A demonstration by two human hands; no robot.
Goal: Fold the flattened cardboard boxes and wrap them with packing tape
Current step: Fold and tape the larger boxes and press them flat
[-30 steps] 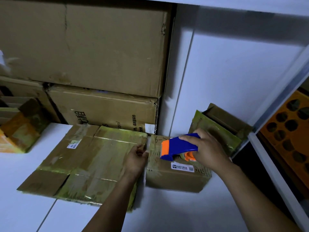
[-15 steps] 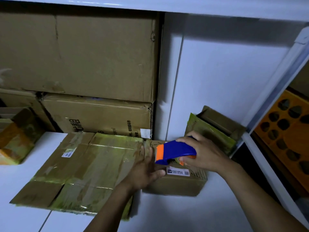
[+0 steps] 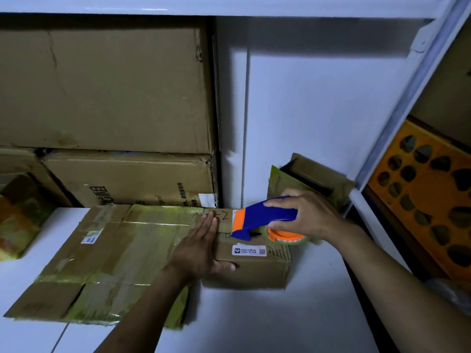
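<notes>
- Left hand [image 3: 201,247] is laid flat on the left end of the box [image 3: 254,268], fingers straight and together, thumb pressed on the front face.
- Right hand [image 3: 308,215] is curled round the handle of the blue-orange tape gun [image 3: 265,217].
- The gun is held on the box top, orange nose toward the left hand, tape roll [image 3: 288,236] at the right end.
- The box is closed and set on the white shelf [image 3: 254,322], against the back wall; a white label [image 3: 249,250] is seen on its front edge.
- Flat cardboard [image 3: 114,258], taped over, is spread just left of the box, partly under the left forearm.
- 2 big cartons [image 3: 102,85] are stacked behind the flat cardboard.
- 1 open carton [image 3: 313,174] is tilted behind the right hand.
- An orange panel [image 3: 428,194] with holes is seen far right.
</notes>
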